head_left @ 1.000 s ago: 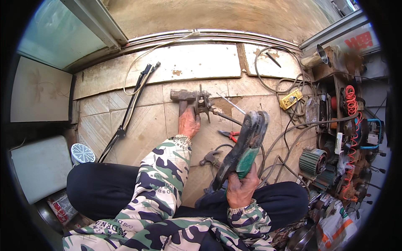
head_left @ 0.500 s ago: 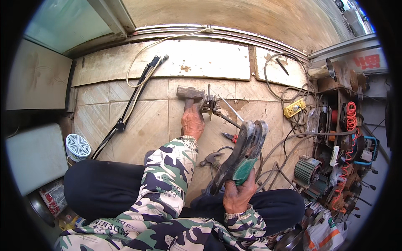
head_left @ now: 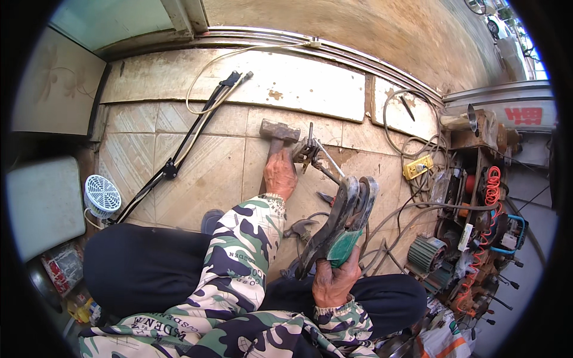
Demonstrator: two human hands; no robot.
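Note:
My left hand (head_left: 280,174) is closed round the handle of a sledgehammer (head_left: 280,130), just below its worn, blocky head, over the tiled floor. Beside that head sits a dark, toothed metal piece (head_left: 306,152) with a cable; whether my left fingers touch it I cannot tell. My right hand (head_left: 336,280) grips a black tool with two rounded parallel arms and a green part (head_left: 346,247), tilted up and away from me. A thin pale rod (head_left: 330,159) runs between the metal piece and the tool's far end. A claw hammer (head_left: 300,228) lies between my hands.
Pliers (head_left: 325,198) lie partly behind the black tool. Cables and a yellow socket box (head_left: 418,167) lie to the right, beside a rack with a green motor (head_left: 425,253) and red coiled hose (head_left: 492,188). A black folding arm (head_left: 194,134) crosses the left floor, near a white round vent-like item (head_left: 102,194).
The view has turned slightly, shifting the floor. My right hand and the black-and-green tool have come a little nearer to my left hand. Both hands keep their grips.

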